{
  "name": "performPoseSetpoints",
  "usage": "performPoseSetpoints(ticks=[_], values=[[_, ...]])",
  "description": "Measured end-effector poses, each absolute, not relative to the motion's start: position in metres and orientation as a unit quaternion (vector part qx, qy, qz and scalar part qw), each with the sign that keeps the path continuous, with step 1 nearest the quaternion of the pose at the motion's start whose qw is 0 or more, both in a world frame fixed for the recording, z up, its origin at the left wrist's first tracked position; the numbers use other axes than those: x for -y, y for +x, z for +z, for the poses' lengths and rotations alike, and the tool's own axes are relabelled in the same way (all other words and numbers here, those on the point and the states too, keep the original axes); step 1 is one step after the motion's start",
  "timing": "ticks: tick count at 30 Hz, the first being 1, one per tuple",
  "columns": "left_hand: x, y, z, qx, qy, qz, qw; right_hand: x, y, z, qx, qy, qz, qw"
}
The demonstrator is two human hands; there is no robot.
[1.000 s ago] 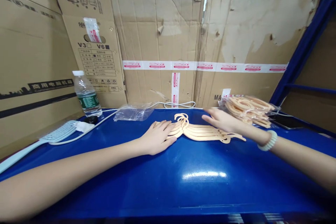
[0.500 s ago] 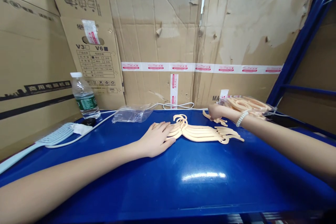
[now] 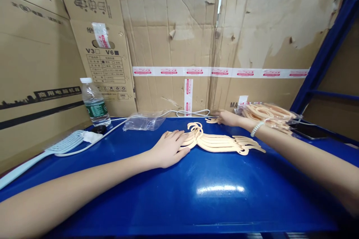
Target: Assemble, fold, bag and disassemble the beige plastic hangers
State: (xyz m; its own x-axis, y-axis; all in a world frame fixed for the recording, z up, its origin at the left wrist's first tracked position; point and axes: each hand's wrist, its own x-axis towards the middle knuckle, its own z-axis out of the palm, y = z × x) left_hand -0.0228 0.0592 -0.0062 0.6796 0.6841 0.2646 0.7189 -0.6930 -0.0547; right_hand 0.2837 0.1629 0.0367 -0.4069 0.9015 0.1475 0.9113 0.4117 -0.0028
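A row of cream plastic folding hangers (image 3: 220, 143) lies overlapped on the blue table, hooks pointing to the back. My left hand (image 3: 171, 149) rests flat over their left end, fingers stretched out and covering that part. Farther back, my right hand (image 3: 228, 118), with a beaded bracelet on the wrist, has its fingers closed on another cream hanger (image 3: 211, 120). Only the left end of that hanger shows; my hand hides the rest.
Bagged cream hangers (image 3: 266, 114) lie at the back right beside a dark phone (image 3: 311, 131). A clear plastic bag (image 3: 143, 122), white cable (image 3: 193, 112), water bottle (image 3: 97, 106) and light-blue hairbrush (image 3: 66, 142) are at the back and left. Cardboard (image 3: 171, 48) walls the back.
My right hand has shifted left along the back of the table, and the hanger there has moved left with it. My left hand stays on the row. The view has turned slightly left.
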Motion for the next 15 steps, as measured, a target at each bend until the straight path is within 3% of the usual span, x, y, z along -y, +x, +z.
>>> performPoseSetpoints(ticks=[6, 10, 15], values=[[-0.058, -0.022, -0.006, 0.384, -0.914, -0.108, 0.081, -0.075, 0.251, 0.012, 0.861, -0.478, -0.054, 0.167], [-0.058, -0.019, -0.005, 0.391, -0.912, -0.102, 0.07, -0.048, 0.244, -0.002, 0.892, -0.439, -0.038, 0.106], [-0.071, -0.013, -0.001, 0.395, -0.913, -0.083, 0.061, -0.088, 0.26, -0.004, 0.903, -0.425, -0.021, 0.053]])
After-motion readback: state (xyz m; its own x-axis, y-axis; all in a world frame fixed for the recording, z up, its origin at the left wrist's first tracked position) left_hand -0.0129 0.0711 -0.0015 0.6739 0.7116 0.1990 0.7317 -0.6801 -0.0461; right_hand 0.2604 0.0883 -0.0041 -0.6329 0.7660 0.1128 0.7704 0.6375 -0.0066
